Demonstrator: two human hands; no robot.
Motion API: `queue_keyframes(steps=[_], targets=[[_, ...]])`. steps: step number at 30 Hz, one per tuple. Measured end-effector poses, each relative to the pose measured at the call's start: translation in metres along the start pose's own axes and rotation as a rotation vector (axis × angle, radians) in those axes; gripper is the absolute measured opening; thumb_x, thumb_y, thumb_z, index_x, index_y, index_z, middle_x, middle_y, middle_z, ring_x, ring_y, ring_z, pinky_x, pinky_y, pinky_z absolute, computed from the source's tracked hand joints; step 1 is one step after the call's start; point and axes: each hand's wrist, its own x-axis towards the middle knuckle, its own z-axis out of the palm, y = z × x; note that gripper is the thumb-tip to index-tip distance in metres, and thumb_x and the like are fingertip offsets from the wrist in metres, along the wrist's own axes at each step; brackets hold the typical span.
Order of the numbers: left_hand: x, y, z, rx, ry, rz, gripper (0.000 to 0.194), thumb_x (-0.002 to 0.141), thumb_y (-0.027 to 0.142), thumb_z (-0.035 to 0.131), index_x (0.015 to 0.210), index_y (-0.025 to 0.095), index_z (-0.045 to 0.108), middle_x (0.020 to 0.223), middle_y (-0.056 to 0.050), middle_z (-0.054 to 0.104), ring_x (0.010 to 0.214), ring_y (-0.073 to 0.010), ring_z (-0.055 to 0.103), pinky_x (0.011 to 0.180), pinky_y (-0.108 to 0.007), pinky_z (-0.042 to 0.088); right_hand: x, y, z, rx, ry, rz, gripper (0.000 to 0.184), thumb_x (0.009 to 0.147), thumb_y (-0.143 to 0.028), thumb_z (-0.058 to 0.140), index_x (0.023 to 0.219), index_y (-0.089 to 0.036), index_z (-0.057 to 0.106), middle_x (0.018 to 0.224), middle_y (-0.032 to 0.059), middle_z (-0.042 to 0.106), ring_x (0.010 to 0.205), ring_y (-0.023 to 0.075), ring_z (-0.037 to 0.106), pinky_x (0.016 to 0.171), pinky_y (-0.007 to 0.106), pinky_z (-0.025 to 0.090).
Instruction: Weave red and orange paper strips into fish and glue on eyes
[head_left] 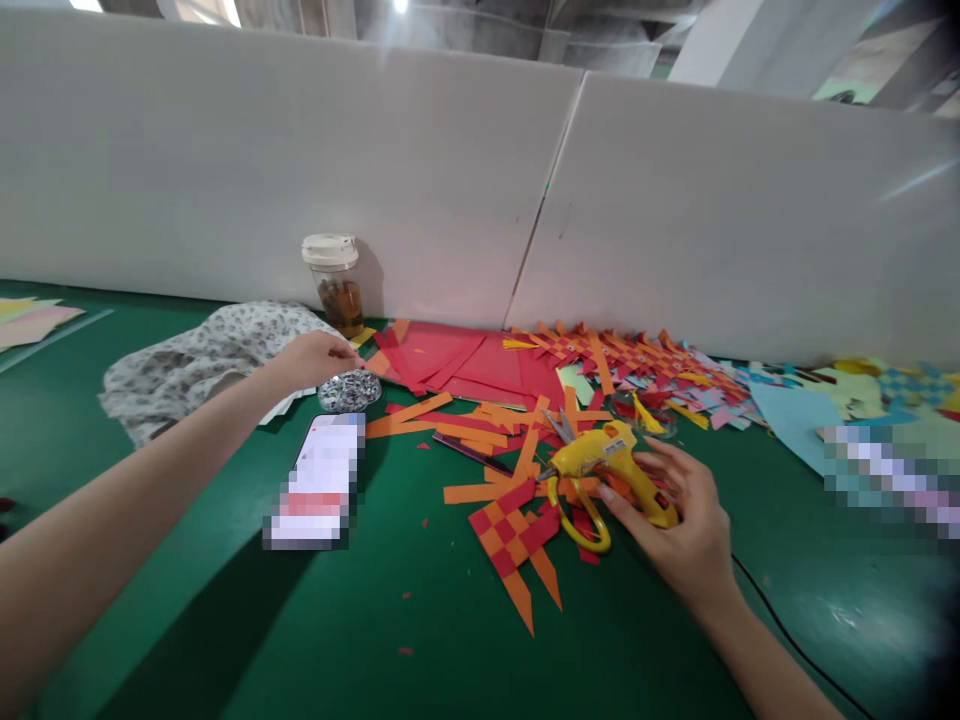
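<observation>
My right hand [675, 525] is wrapped round the handle of a yellow glue gun [611, 455], which lies on the green table with its nozzle pointing left. Just left of it lies a woven red and orange paper piece [514, 530] next to yellow-handled scissors [577, 510]. My left hand [315, 358] reaches far out, fingertips pinched together over a small round dish of googly eyes [349, 390]. What the fingertips hold is too small to make out.
A phone [319, 490] lies in front of the dish. A lidded jar [335, 282] stands against the white partition. A patterned cloth [202, 360] lies at left. Red sheets [465, 365], orange strips [420, 420] and woven paper pieces [637, 355] cover the back. A black cable [780, 625] runs right.
</observation>
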Motion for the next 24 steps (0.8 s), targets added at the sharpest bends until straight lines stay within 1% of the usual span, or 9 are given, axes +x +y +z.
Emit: queue_keyframes(steps=[2,4,8,13,16,19,22,24], targets=[[0.005,-0.013,0.001,0.070,0.007,-0.021,0.034,0.070,0.046,0.051,0.080,0.020,0.071,0.075,-0.003,0.069,0.066,-0.0201,0.059,0.057,-0.027,0.039,0.000,0.000,0.000,0.001,0.005,-0.006,0.064,0.065,-0.039,0.069,0.120,-0.023,0.042,0.102,0.0098,0.059,0.096,0.0275,0.059,0.081,0.042,0.048],[0.009,-0.022,0.005,0.099,0.000,-0.040,0.031,0.068,0.045,0.052,0.077,0.022,0.071,0.075,-0.003,0.070,0.068,-0.0217,0.060,0.057,-0.027,0.039,0.000,0.001,0.000,0.010,0.009,-0.010,0.064,0.065,-0.039,0.069,0.120,-0.023,0.042,0.102,0.0096,0.059,0.096,0.0274,0.058,0.082,0.042,0.047],[0.014,-0.031,0.016,0.127,-0.023,-0.037,0.028,0.067,0.043,0.050,0.073,0.025,0.071,0.076,-0.001,0.070,0.073,-0.0226,0.062,0.058,-0.026,0.040,0.000,0.002,0.001,0.019,0.002,0.001,0.064,0.065,-0.038,0.069,0.121,-0.024,0.041,0.103,0.0092,0.059,0.098,0.0274,0.058,0.084,0.043,0.046],[0.016,-0.027,0.021,0.163,-0.016,-0.008,0.029,0.069,0.043,0.047,0.075,0.025,0.070,0.083,-0.002,0.070,0.080,-0.0260,0.062,0.062,-0.028,0.040,0.001,0.003,0.002,0.016,-0.003,0.017,0.063,0.065,-0.040,0.069,0.120,-0.023,0.042,0.102,0.0091,0.059,0.097,0.0275,0.058,0.084,0.043,0.047],[0.015,-0.022,0.022,0.158,-0.032,0.028,0.030,0.070,0.047,0.048,0.078,0.025,0.067,0.085,-0.003,0.070,0.080,-0.0248,0.062,0.062,-0.028,0.041,0.001,0.005,0.002,0.026,-0.008,0.019,0.065,0.065,-0.040,0.069,0.121,-0.023,0.042,0.102,0.0090,0.059,0.097,0.0274,0.058,0.085,0.042,0.047],[0.010,-0.018,0.024,0.140,-0.042,0.060,0.032,0.066,0.051,0.054,0.080,0.023,0.060,0.082,-0.004,0.069,0.079,-0.0232,0.062,0.062,-0.027,0.041,0.001,0.007,0.002,0.025,-0.011,0.022,0.066,0.064,-0.041,0.069,0.121,-0.023,0.042,0.102,0.0089,0.059,0.097,0.0275,0.059,0.085,0.042,0.047],[0.005,-0.016,0.025,0.095,-0.012,0.084,0.029,0.067,0.047,0.056,0.081,0.022,0.054,0.080,-0.004,0.067,0.078,-0.0221,0.062,0.063,-0.027,0.041,0.001,0.007,0.003,0.031,-0.017,0.020,0.065,0.064,-0.041,0.070,0.121,-0.023,0.042,0.101,0.0089,0.059,0.096,0.0273,0.059,0.085,0.042,0.047],[0.004,-0.016,0.024,0.061,0.008,0.083,0.026,0.067,0.045,0.057,0.077,0.022,0.051,0.077,-0.004,0.067,0.076,-0.0214,0.062,0.062,-0.028,0.041,0.001,0.007,0.003,0.035,-0.019,0.021,0.065,0.064,-0.040,0.070,0.121,-0.023,0.042,0.101,0.0090,0.059,0.096,0.0273,0.059,0.085,0.042,0.047]])
